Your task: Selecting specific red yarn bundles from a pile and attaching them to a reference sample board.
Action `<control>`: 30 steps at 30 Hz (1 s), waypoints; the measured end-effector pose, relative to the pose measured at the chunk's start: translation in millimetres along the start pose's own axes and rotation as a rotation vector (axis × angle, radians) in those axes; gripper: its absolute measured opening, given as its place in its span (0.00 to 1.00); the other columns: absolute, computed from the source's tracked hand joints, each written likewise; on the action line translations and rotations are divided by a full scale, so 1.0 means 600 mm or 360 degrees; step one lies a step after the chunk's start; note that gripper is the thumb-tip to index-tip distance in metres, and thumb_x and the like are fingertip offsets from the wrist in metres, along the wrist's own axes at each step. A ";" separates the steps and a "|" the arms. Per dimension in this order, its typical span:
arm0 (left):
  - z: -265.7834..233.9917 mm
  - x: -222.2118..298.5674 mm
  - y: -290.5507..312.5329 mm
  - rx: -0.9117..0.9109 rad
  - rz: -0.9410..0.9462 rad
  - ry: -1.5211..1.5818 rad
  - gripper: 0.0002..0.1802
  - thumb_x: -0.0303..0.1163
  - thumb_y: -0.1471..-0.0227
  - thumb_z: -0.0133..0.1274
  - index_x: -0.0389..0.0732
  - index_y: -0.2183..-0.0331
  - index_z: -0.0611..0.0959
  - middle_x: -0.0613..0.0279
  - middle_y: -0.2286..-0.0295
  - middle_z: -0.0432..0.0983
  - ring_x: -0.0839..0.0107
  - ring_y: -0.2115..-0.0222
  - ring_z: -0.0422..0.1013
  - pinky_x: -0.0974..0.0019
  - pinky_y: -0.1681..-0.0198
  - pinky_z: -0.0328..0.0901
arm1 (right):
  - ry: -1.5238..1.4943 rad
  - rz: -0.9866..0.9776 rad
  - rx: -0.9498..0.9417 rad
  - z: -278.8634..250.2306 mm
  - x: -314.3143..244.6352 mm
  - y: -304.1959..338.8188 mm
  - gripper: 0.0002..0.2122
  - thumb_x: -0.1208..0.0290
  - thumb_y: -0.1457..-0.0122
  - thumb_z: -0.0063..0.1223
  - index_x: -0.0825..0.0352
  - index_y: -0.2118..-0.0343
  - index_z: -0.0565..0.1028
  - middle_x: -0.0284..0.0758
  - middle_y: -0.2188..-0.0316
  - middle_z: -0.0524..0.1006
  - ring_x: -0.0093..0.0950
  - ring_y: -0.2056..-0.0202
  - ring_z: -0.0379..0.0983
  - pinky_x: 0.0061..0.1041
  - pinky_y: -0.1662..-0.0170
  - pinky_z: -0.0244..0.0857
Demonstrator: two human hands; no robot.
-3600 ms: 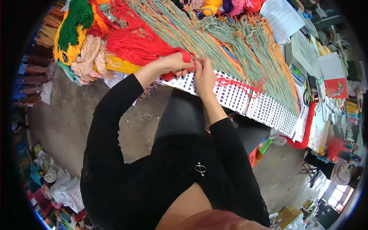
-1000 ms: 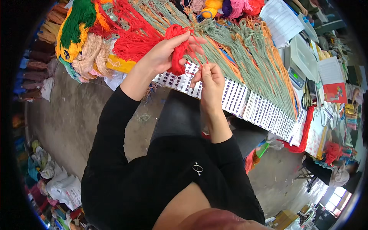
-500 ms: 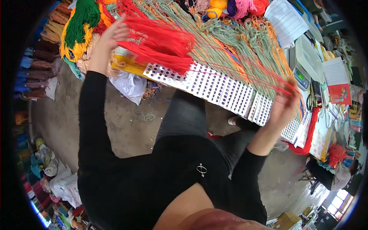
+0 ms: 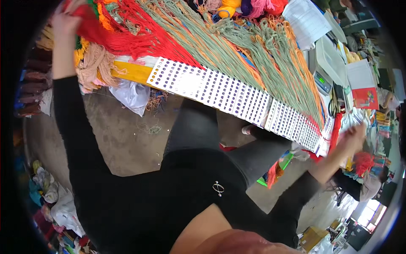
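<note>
My left hand [image 4: 67,21] is raised at the far left over the yarn, its fingers closed on the end of a red yarn skein [image 4: 111,37]. From there the red strands spread rightward over the table to the edge of a white board with rows of dark holes [image 4: 228,91]. Past the right end of that board is my right hand [image 4: 354,137], smeared by motion. Its fingers are too blurred to read. A red yarn bundle [image 4: 336,129] lies beside it. Grey-green and orange yarn [image 4: 270,63] covers the tabletop behind the board.
At the right stand a scale [image 4: 322,82] and paper sheets [image 4: 306,21]. Coloured yarn balls [image 4: 228,9] sit at the back. A white plastic bag [image 4: 131,95] hangs below the table's left part. Yarn hanks [image 4: 38,86] line the left. Someone sits [image 4: 359,186] at the far right.
My left hand has moved left and up with the red yarn, which now lies lower across the table. My right hand has swung right, away from the red strands it held.
</note>
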State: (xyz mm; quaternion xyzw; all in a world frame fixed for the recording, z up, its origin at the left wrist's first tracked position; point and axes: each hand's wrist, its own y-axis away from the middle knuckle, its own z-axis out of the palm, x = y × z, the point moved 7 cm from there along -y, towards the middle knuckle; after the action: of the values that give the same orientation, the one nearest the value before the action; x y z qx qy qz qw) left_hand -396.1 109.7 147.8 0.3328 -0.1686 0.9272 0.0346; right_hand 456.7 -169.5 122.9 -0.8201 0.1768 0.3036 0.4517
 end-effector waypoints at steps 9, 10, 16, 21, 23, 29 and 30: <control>0.104 -0.633 0.261 0.0462 -0.1612 -0.0286 0.25 0.49 0.43 0.40 0.40 0.52 0.69 0.57 0.57 0.71 0.72 0.70 0.73 0.74 0.74 0.68 | -0.0980 0.0530 -0.1732 0.521 -0.216 0.451 0.06 0.76 0.45 0.50 0.72 0.66 0.72 0.33 0.82 0.74 0.18 0.82 0.69 0.17 0.79 0.61; 0.102 -0.652 0.279 0.0536 -0.1714 -0.0438 0.26 0.50 0.43 0.40 0.41 0.52 0.69 0.60 0.57 0.70 0.71 0.67 0.73 0.70 0.72 0.67 | -0.0987 0.0597 -0.1732 0.541 -0.213 0.469 0.06 0.75 0.46 0.50 0.75 0.72 0.73 0.34 0.83 0.74 0.20 0.84 0.69 0.19 0.79 0.62; 0.101 -0.689 0.281 0.0517 -0.1864 -0.0521 0.27 0.50 0.45 0.44 0.39 0.53 0.69 0.64 0.62 0.71 0.72 0.73 0.73 0.72 0.78 0.64 | -0.0319 0.0403 -0.1626 0.565 -0.194 0.490 0.11 0.63 0.47 0.47 0.65 0.72 0.78 0.35 0.81 0.76 0.34 0.76 0.73 0.32 0.70 0.64; 0.100 -0.697 0.232 0.0101 -0.1455 -0.1386 0.09 0.29 0.53 0.49 0.36 0.68 0.77 0.64 0.79 0.74 0.79 0.89 0.64 0.76 0.89 0.53 | -0.0250 0.0314 -0.1449 0.565 -0.196 0.487 0.11 0.62 0.49 0.49 0.64 0.72 0.78 0.38 0.79 0.77 0.38 0.73 0.74 0.34 0.68 0.65; 0.099 -0.710 0.223 0.0109 -0.1485 -0.1367 0.09 0.29 0.53 0.50 0.36 0.67 0.77 0.66 0.80 0.74 0.82 0.90 0.62 0.77 0.89 0.51 | -0.0211 0.0320 -0.1415 0.562 -0.199 0.485 0.12 0.61 0.50 0.50 0.64 0.72 0.78 0.37 0.80 0.77 0.36 0.74 0.74 0.33 0.69 0.66; 0.076 -0.735 0.203 -0.0007 -0.1420 -0.1654 0.07 0.28 0.54 0.48 0.36 0.77 0.78 0.65 0.84 0.74 0.80 0.91 0.61 0.76 0.90 0.51 | -0.0366 0.0536 -0.1591 0.581 -0.193 0.487 0.14 0.57 0.52 0.52 0.64 0.68 0.74 0.34 0.78 0.77 0.33 0.73 0.74 0.30 0.68 0.65; 0.075 -0.726 0.200 -0.0104 -0.1377 -0.1811 0.07 0.29 0.53 0.49 0.36 0.77 0.78 0.65 0.84 0.74 0.80 0.92 0.61 0.76 0.89 0.52 | -0.0226 0.0353 -0.1544 0.561 -0.204 0.486 0.14 0.58 0.51 0.52 0.63 0.66 0.71 0.35 0.79 0.77 0.36 0.72 0.74 0.33 0.68 0.64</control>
State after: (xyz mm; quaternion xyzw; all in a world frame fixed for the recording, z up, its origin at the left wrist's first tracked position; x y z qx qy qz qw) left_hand -51.9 2.7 -128.1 0.8006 -0.0412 0.5074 0.3160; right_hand 86.2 -36.5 -118.7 -0.8892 0.0702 0.4521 -0.0058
